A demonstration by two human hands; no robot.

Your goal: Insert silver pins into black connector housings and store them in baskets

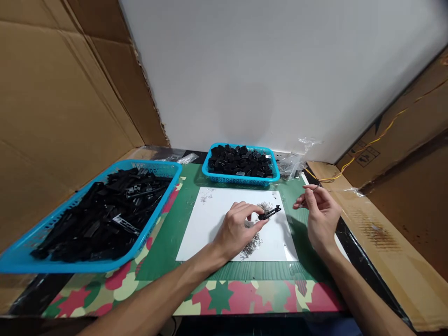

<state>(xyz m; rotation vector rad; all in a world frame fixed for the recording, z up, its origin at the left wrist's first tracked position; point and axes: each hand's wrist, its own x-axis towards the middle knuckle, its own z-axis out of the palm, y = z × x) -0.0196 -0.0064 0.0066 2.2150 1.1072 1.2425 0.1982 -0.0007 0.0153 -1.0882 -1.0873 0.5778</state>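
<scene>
My left hand [238, 228] pinches a small black slotted part [270, 213] between thumb and fingertips, above the white sheet [206, 228]. Small thin metal pieces [252, 246] lie in a heap below that hand, and more show behind the black part. To the right, over the green mat [297, 233], my right hand [322, 212] is raised with thumb and fingers closed on a thin dark tool [311, 193]. The tool's full shape is hard to make out. The two hands are apart.
A large blue basket [177, 186] of black parts stands at the left. Behind the sheet is a smaller blue basket [238, 178] with black pieces. Clear plastic bags [290, 165] and a yellow cable [325, 179] lie at the back right. Cardboard walls flank both sides.
</scene>
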